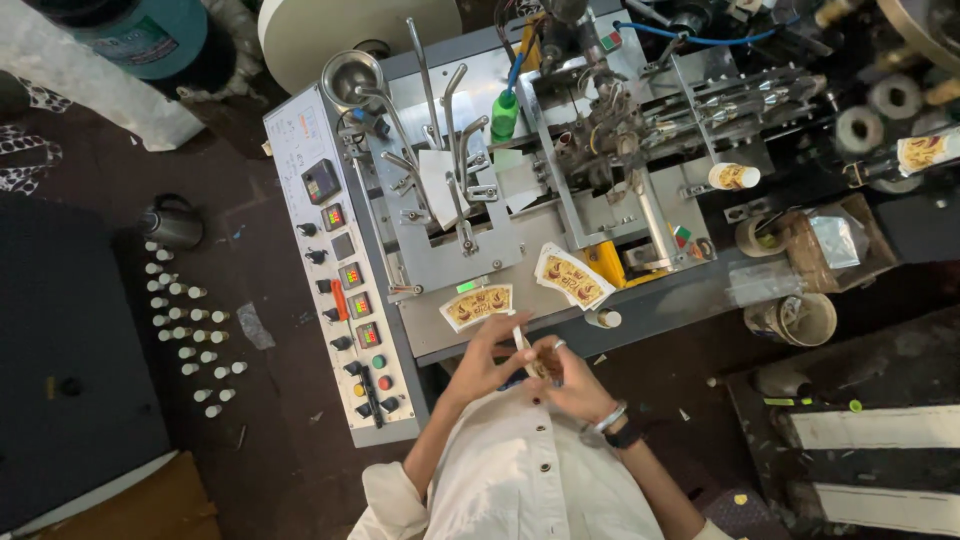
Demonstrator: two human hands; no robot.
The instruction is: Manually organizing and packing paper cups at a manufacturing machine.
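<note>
Beside a grey machine bed (560, 310), left hand (487, 362) and right hand (568, 378) pinch one printed paper blank (524, 345).

Small pale strip (524, 345) half hidden between both hands, paper roll (350, 30) cut off at top

Bare machine deck (660, 300) ahead; printed cup blanks (572, 276) and control panel (340, 270) flanking.

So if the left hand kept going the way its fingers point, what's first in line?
Probably the printed paper blank on the machine table's front edge, just beyond the left hand; depth is hard to judge from above.
</note>
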